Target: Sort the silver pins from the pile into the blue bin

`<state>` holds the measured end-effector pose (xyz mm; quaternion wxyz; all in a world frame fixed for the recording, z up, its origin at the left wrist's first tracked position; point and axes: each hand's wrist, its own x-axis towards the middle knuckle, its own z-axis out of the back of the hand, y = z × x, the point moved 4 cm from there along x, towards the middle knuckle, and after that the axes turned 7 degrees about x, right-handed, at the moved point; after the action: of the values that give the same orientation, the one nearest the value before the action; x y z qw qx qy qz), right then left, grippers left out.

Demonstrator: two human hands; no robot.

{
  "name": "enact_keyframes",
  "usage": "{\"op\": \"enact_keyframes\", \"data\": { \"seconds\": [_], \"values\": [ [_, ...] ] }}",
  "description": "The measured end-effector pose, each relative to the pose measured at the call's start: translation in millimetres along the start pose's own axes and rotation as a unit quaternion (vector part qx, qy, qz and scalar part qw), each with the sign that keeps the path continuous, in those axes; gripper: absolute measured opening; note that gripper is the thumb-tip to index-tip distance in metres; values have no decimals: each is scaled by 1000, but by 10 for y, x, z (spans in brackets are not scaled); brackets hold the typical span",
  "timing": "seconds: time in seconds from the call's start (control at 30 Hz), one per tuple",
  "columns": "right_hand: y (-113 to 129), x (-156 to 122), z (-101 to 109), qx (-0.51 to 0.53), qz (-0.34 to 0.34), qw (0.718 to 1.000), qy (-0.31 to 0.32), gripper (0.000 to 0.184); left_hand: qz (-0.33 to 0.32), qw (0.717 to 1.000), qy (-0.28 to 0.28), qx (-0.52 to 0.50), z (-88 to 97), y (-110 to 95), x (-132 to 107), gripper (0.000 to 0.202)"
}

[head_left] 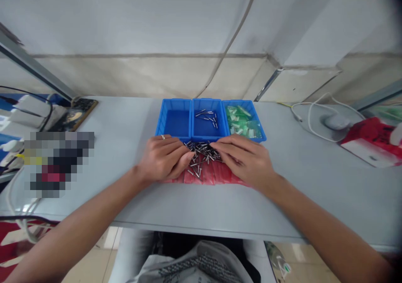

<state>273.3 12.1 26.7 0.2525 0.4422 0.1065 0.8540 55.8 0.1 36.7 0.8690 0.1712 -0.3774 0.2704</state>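
two bare hands right on a heap of metal pins (201,155) now, the left hand (163,159) curled over with a ring (163,137) on one finger, the right hand (243,159) coming in from the other side, its fingers loosely spread, both touching the heap, and whether either one is pinching a pin, i can't tell from up here! that heap sits on a red plastic bag (207,175), just in front of a blue three-compartment bin (210,119), with more pins (205,117) in the middle compartment, green packets (241,122) in the right one, all on a grey table (314,182).
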Motion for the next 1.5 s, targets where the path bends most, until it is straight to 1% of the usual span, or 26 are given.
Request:
{"op": "enact_keyframes", "data": {
  "seconds": [0.07, 0.1, 0.13, 0.2, 0.23, 0.33, 0.4, 0.53, 0.67, 0.83, 0.9, 1.03, 1.13, 1.23, 1.4, 1.5],
  "values": [
    [6, 29, 45, 81, -55, 994, -51, 27, 11, 1000, 5, 5, -12, 2, -6, 15],
    [10, 43, 58, 124, -86, 986, -66, 26, 21, 1000, 4, 8, -18, 7, -13, 8],
    [17, 55, 64, 162, -115, 977, -74, 24, 29, 1000, 1, 11, -24, 11, -22, 9],
    [31, 69, 59, 227, -163, 957, -81, 19, 35, 999, -7, 16, -37, 14, -41, 20],
    [38, 69, 51, 255, -181, 946, -84, 18, 33, 999, -8, 17, -43, 12, -49, 21],
    [57, 50, 12, 327, -218, 915, -89, 16, 25, 1000, -7, 16, -56, 7, -63, 11],
    [67, 35, -3, 352, -233, 902, -94, 17, 27, 1000, -4, 13, -59, 6, -64, 7],
    [76, 24, -1, 368, -244, 892, -102, 19, 35, 999, 4, 8, -69, 1, -63, 6],
    [60, 21, 0, 380, -244, 885, -114, 22, 40, 999, -9, 6, -64, 2, -67, 11],
    [49, 15, -49, 399, -244, 877, -107, 18, 24, 1000, 4, 11, -45, 4, -44, 1],
    [47, 11, -59, 404, -245, 875, -106, 17, 31, 999, 5, 8, -42, 13, -42, 4],
    [31, -8, -70, 396, -278, 870, -97, 17, 44, 999, -5, 8, -47, 15, -56, 7],
    [39, -3, -66, 412, -258, 868, -100, 19, 41, 999, 9, 2, -66, -2, -64, 4],
    [43, 4, -62, 426, -244, 865, -107, 19, 48, 999, 3, -14, -65, -6, -68, 6],
    [36, 7, -63, 421, -265, 862, -96, 13, 35, 999, 17, -26, -78, -11, -62, 8],
    [19, 5, -78, 438, -271, 853, -86, 11, 43, 998, 16, -38, -71, -2, -44, 12]
  ]
}}
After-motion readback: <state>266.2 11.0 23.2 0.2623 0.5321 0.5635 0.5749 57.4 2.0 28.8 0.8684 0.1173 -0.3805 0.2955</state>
